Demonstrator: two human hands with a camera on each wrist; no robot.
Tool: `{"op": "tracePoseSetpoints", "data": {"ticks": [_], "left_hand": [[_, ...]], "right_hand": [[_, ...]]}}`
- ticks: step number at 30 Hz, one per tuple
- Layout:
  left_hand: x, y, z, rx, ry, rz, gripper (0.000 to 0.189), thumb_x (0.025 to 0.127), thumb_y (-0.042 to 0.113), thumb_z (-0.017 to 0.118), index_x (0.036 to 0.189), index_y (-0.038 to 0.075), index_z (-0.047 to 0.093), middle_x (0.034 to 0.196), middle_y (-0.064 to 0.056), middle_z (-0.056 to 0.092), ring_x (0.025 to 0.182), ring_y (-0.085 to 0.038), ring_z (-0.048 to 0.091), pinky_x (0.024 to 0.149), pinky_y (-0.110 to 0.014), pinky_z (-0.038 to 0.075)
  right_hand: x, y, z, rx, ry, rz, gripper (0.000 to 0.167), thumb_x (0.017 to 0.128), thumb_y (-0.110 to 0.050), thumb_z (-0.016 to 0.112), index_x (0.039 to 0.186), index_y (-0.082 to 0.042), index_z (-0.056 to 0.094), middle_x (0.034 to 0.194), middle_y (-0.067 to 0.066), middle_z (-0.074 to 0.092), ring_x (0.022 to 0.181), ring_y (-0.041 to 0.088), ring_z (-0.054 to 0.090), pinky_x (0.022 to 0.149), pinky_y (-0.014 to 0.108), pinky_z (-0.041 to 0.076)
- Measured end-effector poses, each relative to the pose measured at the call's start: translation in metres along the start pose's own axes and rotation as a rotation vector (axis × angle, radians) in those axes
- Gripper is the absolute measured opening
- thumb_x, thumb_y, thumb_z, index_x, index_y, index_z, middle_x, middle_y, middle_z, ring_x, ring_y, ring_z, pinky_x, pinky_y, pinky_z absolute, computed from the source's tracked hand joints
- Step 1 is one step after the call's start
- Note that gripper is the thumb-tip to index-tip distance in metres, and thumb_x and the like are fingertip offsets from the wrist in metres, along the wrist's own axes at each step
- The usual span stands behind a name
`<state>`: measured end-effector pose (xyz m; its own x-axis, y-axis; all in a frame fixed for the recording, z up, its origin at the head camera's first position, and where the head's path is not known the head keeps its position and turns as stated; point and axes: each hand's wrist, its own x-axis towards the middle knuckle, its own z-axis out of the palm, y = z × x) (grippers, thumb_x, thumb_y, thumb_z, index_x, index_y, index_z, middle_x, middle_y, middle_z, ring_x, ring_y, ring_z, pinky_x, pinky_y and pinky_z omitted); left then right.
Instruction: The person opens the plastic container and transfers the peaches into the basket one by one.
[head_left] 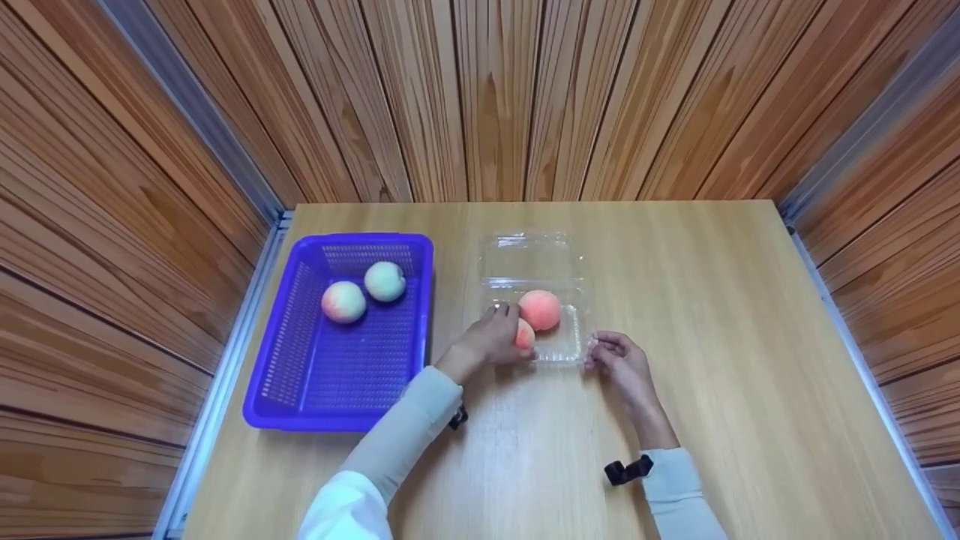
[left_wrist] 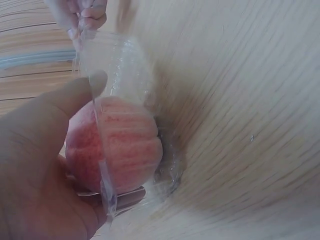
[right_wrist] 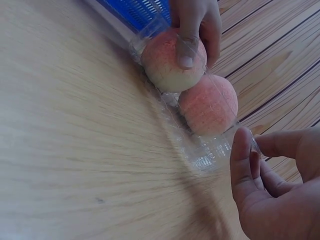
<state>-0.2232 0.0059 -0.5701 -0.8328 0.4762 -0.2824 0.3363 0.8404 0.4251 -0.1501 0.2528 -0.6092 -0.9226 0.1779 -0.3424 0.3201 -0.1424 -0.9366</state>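
A clear plastic clamshell box lies on the table with its lid folded back toward the wall. My left hand holds a pinkish peach in the box's left side, fingers and thumb around the fruit. In the left wrist view, this peach shows behind the transparent box wall. Another pink peach sits beside it in the box, just behind and to the right. At the box's front right corner, my right hand pinches the rim between thumb and fingers, seen closely in the right wrist view.
To the left stands a purple perforated basket holding two pale peaches. Wood-patterned panels enclose the table at the back and both sides, with metal rails along the side edges.
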Motion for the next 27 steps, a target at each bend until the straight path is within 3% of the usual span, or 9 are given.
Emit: {"op": "tracePoseSetpoints", "data": {"ticks": [10, 19, 27], "left_hand": [[0.0023, 0.0038, 0.0033, -0.007, -0.005, 0.004, 0.069, 0.092, 0.039, 0.077, 0.146, 0.009, 0.048, 0.146, -0.016, 0.052, 0.139, -0.033, 0.052, 0.116, -0.044, 0.050], [0.0009, 0.0046, 0.0028, 0.006, 0.019, 0.028, 0.073, 0.092, 0.035, 0.081, 0.149, 0.004, 0.049, 0.149, -0.019, 0.052, 0.139, -0.034, 0.053, 0.118, -0.044, 0.049], [0.0000, 0.0030, 0.0033, 0.019, 0.008, 0.010, 0.082, 0.093, 0.033, 0.079, 0.159, 0.004, 0.041, 0.155, -0.019, 0.049, 0.145, -0.034, 0.049, 0.123, -0.044, 0.045]], "right_hand": [[-0.0034, -0.0001, 0.0007, 0.033, 0.008, -0.013, 0.035, 0.101, 0.005, 0.060, 0.135, 0.012, 0.053, 0.104, 0.009, 0.068, 0.080, 0.009, 0.068, 0.075, 0.023, 0.061], [-0.0035, -0.0039, 0.0010, 0.022, 0.007, 0.000, 0.036, 0.102, 0.005, 0.060, 0.136, 0.012, 0.052, 0.101, 0.005, 0.066, 0.081, 0.008, 0.066, 0.076, 0.022, 0.061], [-0.0065, -0.0025, 0.0032, 0.021, 0.006, 0.011, 0.037, 0.102, 0.003, 0.060, 0.137, 0.012, 0.050, 0.106, 0.008, 0.065, 0.084, 0.012, 0.068, 0.078, 0.024, 0.061]]}}
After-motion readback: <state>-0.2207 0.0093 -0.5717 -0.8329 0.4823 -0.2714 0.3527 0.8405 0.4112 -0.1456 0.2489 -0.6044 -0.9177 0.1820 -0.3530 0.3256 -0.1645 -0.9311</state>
